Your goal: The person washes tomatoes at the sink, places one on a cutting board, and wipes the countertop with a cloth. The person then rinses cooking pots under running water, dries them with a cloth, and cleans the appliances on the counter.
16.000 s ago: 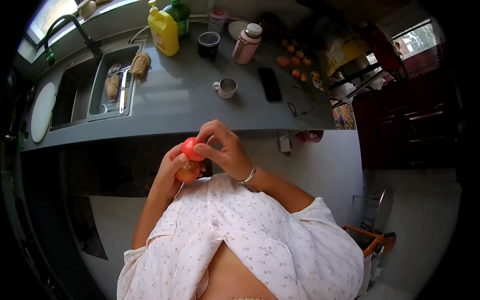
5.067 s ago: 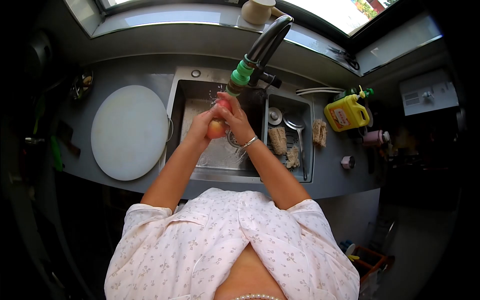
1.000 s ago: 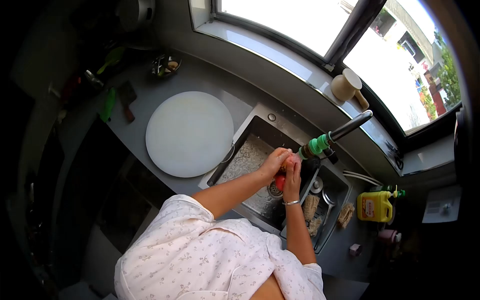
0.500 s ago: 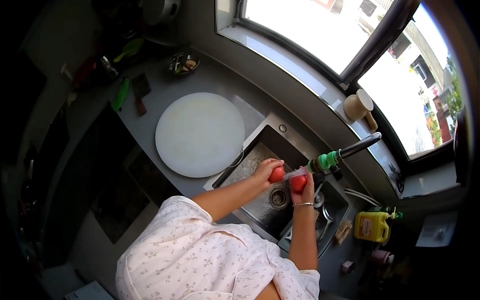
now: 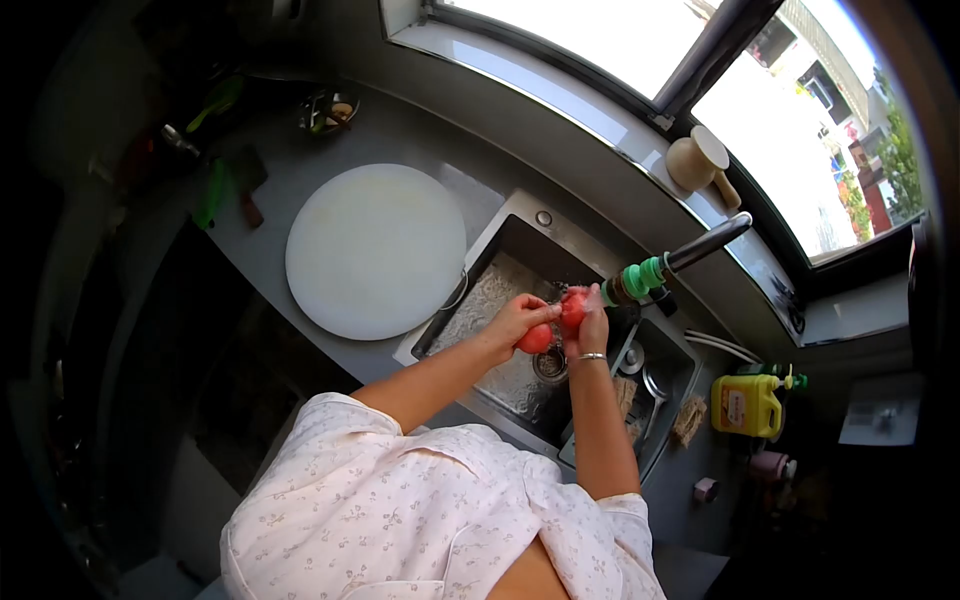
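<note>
My left hand (image 5: 518,322) is closed around a red tomato (image 5: 535,340) above the sink (image 5: 510,237), its fingertips close to my other hand. Another red tomato (image 5: 574,308) rests in my right hand (image 5: 593,328), which wears a bracelet at the wrist. Water from the green nozzle (image 5: 636,281) of the faucet (image 5: 712,241) splashes over this second tomato. Below my hands, the drain (image 5: 549,366) is partly hidden, and the basin floor is wet.
A round white cutting board (image 5: 376,250) lies left of the sink. On the right are a grey basin (image 5: 680,362) with a ladle (image 5: 655,388), a scrubber (image 5: 689,421) and a yellow jug (image 5: 746,405). A beige pot (image 5: 695,160) stands on the windowsill.
My hands have come closer together. The right tomato has moved up against the nozzle's stream, and the left one has turned lower in my hand. The whole view has shifted slightly.
</note>
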### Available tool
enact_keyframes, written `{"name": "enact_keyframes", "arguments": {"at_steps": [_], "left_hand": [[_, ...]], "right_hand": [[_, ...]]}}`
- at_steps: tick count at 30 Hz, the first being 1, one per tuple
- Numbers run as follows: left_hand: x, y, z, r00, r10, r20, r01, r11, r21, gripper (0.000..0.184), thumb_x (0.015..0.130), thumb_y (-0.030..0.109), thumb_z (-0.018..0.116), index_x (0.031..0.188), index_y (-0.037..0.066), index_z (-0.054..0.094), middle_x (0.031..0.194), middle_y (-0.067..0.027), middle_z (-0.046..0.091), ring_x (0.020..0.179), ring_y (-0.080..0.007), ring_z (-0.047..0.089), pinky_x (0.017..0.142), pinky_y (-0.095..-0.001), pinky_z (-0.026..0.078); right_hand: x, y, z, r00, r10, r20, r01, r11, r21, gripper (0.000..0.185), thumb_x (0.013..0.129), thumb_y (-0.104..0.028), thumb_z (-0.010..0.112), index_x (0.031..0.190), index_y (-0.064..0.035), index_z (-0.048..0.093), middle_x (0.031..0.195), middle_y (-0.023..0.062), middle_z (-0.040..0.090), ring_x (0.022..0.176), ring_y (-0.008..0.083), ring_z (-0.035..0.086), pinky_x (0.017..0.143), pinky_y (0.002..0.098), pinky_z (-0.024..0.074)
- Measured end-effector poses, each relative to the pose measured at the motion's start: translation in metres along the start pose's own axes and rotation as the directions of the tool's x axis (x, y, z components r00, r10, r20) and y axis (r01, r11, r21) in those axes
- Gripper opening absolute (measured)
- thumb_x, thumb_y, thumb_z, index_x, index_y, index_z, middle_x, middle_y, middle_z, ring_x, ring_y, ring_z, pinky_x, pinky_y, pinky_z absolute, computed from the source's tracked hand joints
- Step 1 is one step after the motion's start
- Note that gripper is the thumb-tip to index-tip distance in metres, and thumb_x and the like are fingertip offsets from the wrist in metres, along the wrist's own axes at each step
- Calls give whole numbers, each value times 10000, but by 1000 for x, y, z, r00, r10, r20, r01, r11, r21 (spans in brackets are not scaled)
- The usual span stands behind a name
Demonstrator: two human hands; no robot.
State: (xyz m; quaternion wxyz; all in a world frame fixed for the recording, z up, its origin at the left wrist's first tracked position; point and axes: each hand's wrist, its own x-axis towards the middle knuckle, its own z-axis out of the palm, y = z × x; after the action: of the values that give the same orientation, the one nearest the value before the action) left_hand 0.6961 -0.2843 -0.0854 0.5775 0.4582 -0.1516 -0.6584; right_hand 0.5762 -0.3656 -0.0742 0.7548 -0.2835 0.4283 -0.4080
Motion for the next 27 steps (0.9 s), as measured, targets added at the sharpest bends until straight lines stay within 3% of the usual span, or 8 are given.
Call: {"name": "enact_keyframes", "arguments": {"at_steps": [4,5,7,9,13,18,25,27], "left_hand": [[5,-1,0,998,-42,48,36,991,132,468,881,334,681,1145,4,478,1022,-134,582,794,-233,664,615,-341,578],[3,1,2,996,-48,81,36,990,138,451,905,338,646,1168,8,486,1044,-124,591,788,-237,666,610,-334,577],[-4,9,5,975,-80,205,84,996,-7,383,942,366,579,1142,43,537,1031,-103,626,775,-231,667,597,-324,573],[-6,17,5,970,-109,217,114,993,-11,367,945,369,571,1129,52,553,1013,-102,639,777,-227,668,604,-326,575],[-8,21,6,957,-163,241,161,987,30,361,947,363,570,1120,46,560,1002,-100,644,781,-221,667,615,-334,578],[-6,8,13,956,-126,266,117,992,48,358,945,354,575,1108,36,568,997,-101,648,789,-219,669,631,-337,578],[-10,16,12,947,-187,261,154,978,142,443,928,437,572,1150,54,553,991,-101,647,800,-223,667,635,-333,575],[-12,24,10,930,-215,299,234,972,-29,526,935,510,520,1170,40,552,1003,-92,642,811,-210,665,622,-327,553]], "right_hand": [[-15,3,16,992,-112,-60,102,985,-140,414,987,-426,468,898,-48,610,869,61,604,780,158,586,748,281,476],[-14,11,8,976,-216,-17,210,962,-176,386,986,-415,477,942,-57,614,906,47,608,842,139,573,764,275,468],[-14,12,-1,970,-212,122,242,900,-362,338,969,-365,519,1131,-77,588,1034,63,602,964,139,565,853,278,460],[-32,3,1,986,-65,153,92,981,-173,333,953,-314,553,1200,-89,560,1074,69,594,996,144,566,874,293,470],[-30,10,-13,963,-136,231,172,975,-144,317,941,-269,575,1194,-80,547,1090,57,594,978,143,577,837,298,496],[-21,18,-16,968,-246,47,251,951,-179,265,931,-267,590,1054,-32,587,1000,67,630,855,152,604,754,282,503],[-30,-1,-6,986,-97,135,123,972,-201,331,930,-340,557,1069,-43,600,962,75,633,884,156,597,799,284,485],[-38,2,-4,932,-283,227,346,882,-320,361,925,-347,568,1123,-46,579,965,76,636,869,166,607,817,297,486]]}}
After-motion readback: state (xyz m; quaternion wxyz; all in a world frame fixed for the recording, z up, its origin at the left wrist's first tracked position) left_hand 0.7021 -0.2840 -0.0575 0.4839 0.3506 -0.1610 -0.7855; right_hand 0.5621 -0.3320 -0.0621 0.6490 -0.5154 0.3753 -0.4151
